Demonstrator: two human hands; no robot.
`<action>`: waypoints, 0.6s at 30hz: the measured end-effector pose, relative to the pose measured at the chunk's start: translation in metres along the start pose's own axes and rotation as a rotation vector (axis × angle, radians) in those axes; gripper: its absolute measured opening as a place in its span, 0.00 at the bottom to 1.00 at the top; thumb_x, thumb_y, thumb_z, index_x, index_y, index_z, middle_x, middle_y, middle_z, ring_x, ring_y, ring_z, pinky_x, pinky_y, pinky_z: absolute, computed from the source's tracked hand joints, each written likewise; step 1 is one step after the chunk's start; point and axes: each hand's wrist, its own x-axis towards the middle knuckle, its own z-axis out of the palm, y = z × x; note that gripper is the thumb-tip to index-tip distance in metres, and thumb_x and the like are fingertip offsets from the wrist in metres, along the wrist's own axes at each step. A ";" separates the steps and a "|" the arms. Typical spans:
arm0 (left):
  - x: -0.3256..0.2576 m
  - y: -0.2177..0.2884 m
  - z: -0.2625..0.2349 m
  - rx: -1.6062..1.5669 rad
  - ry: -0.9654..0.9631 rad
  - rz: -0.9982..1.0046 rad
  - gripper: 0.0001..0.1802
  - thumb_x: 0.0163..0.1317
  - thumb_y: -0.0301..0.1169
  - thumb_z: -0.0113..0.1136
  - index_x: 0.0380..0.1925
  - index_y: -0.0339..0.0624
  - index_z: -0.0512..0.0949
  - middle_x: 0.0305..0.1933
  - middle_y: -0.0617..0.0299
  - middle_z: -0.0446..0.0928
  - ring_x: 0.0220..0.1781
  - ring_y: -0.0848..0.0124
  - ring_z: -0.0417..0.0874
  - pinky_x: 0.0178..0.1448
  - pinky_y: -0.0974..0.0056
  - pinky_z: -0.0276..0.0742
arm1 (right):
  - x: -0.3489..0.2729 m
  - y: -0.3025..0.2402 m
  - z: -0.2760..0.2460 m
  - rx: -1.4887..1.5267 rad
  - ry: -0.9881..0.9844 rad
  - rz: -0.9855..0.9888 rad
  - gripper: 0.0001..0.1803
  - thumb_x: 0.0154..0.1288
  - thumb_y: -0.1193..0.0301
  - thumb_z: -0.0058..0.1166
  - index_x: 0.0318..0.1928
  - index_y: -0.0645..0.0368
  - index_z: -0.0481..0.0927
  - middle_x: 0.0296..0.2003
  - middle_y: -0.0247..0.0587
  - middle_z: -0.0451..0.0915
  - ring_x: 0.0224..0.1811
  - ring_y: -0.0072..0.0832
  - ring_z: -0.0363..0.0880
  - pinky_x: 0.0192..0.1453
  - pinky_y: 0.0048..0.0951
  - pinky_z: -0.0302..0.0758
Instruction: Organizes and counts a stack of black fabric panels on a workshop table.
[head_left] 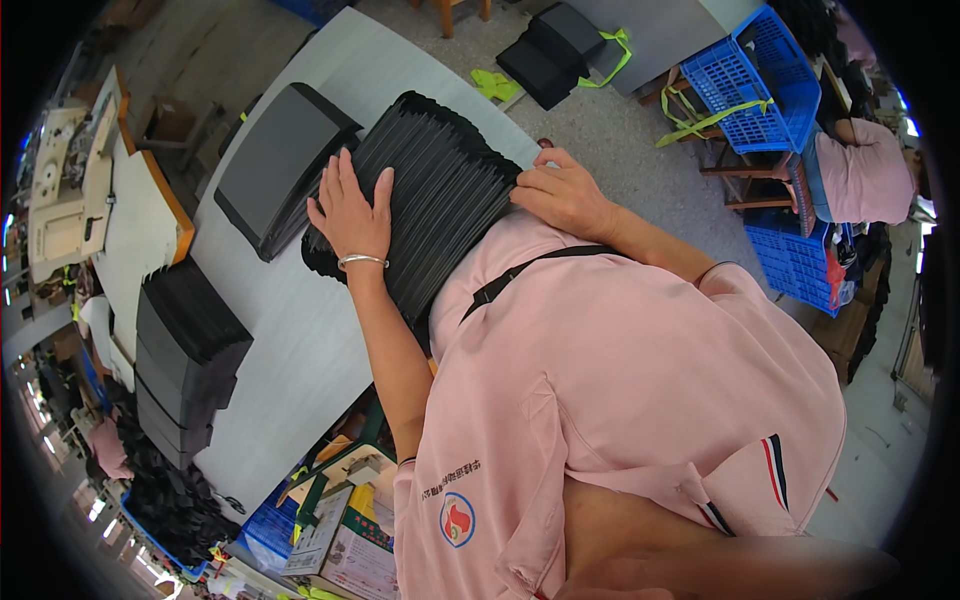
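A thick fanned stack of thin black sheets [430,185], their material hard to make out, lies on the grey-white table against my body. My left hand [355,215] rests flat on the left part of this stack, fingers spread, a silver bangle at its wrist. At the stack's right edge, my right hand [568,195] is closed, its curled fingers pinching the sheet edges; the fingertips are partly hidden. Just left of my left hand sits a neater pile of dark curved pieces [285,165]. Another pile of black pieces [190,350] stands at the table's left edge.
The grey-white table [300,330] runs diagonally. More black pieces [555,50] with a yellow-green strap lie beyond it. Blue crates [750,85] and a seated person in pink [865,170] are at the right. Boxes [350,550] stand below the table; a sewing machine [70,190] is far left.
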 end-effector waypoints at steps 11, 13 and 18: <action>0.001 -0.002 0.001 0.008 -0.004 -0.001 0.40 0.71 0.61 0.50 0.76 0.51 0.63 0.78 0.55 0.65 0.79 0.57 0.63 0.80 0.40 0.45 | 0.004 -0.005 0.000 0.105 -0.033 0.098 0.08 0.56 0.72 0.65 0.36 0.55 0.79 0.33 0.33 0.75 0.38 0.29 0.77 0.55 0.35 0.72; 0.001 -0.002 0.000 0.008 0.000 0.001 0.40 0.71 0.61 0.51 0.76 0.51 0.63 0.78 0.55 0.65 0.79 0.57 0.63 0.80 0.39 0.46 | 0.004 -0.006 0.001 0.109 -0.051 0.103 0.08 0.56 0.72 0.65 0.35 0.54 0.79 0.33 0.33 0.75 0.38 0.29 0.77 0.56 0.35 0.71; 0.002 -0.002 0.000 0.006 0.003 0.005 0.40 0.71 0.61 0.51 0.75 0.51 0.63 0.77 0.54 0.65 0.79 0.57 0.63 0.80 0.39 0.46 | 0.006 -0.007 -0.002 0.115 -0.107 0.109 0.09 0.56 0.72 0.64 0.34 0.54 0.77 0.34 0.33 0.75 0.38 0.29 0.77 0.58 0.38 0.71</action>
